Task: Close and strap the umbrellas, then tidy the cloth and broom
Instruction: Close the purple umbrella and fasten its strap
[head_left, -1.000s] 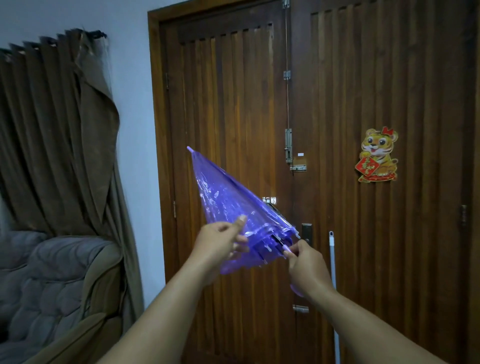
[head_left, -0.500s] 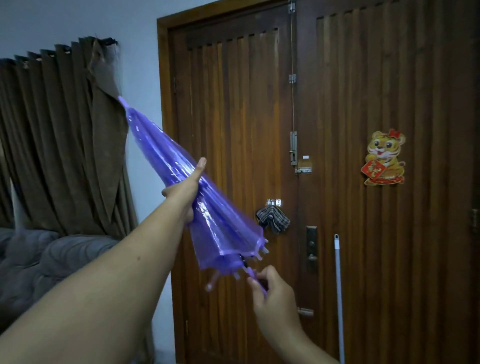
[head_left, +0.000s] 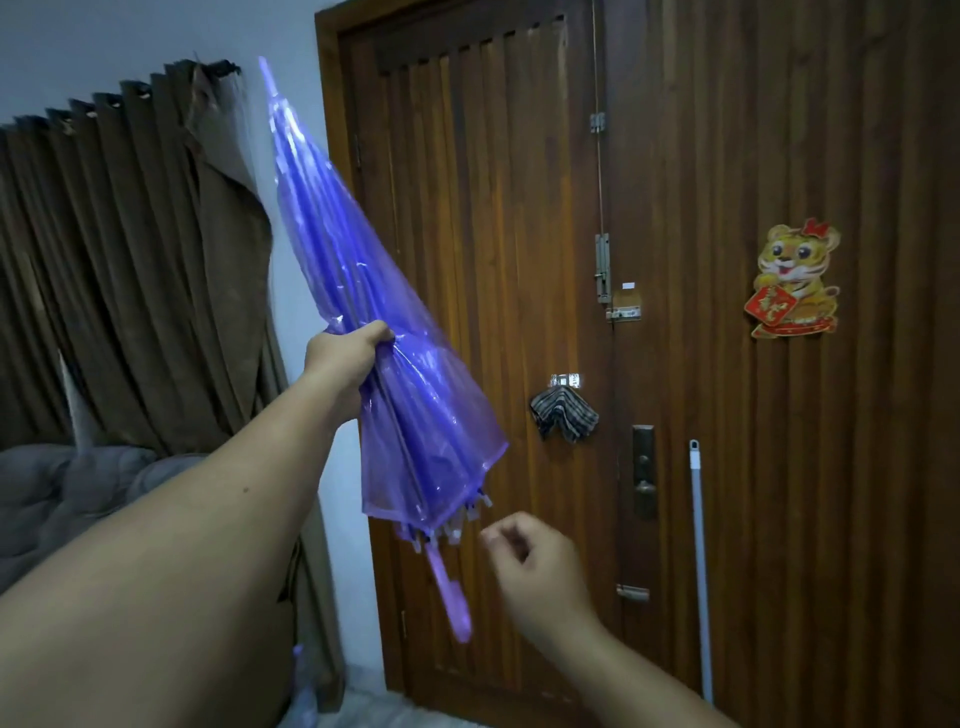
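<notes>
Head view, nearest first: the left forearm fills the lower left and runs up to the left hand (head_left: 349, 349), whose fingers are wrapped round the gathered middle of the purple umbrella (head_left: 363, 312), squeezing the clear plastic canopy against the shaft. The umbrella is folded down but loose; it slants with its tip up by the curtain (head_left: 130, 260) and its handle (head_left: 449, 597) hanging free below. The right hand (head_left: 535, 566) sits just beside the rib ends at the canopy's hem, apart from them, fingers loosely curled with thumb and forefinger close together; it seems to hold nothing, though a thin strap between them would be too small to tell.

My read is that the closing is done and the strapping is what's in hand. To do it well, I'd keep that left grip firm so the folds don't spring open, find the strap near the hem with the right hand, turn the umbrella so the pleats all lie one way, then wind the strap snugly and fasten it. The slippery plastic will likely bulge at the bottom if the wrap is slack.

Farther back, the wooden door (head_left: 493, 260) carries a striped cloth (head_left: 563, 415) on a hook beside the lock, and the broom (head_left: 698, 561) handle leans upright against it, right of the lock. A tiger sticker (head_left: 795, 278) is stuck higher up, and a grey sofa (head_left: 62, 493) sits under the curtain at left.
</notes>
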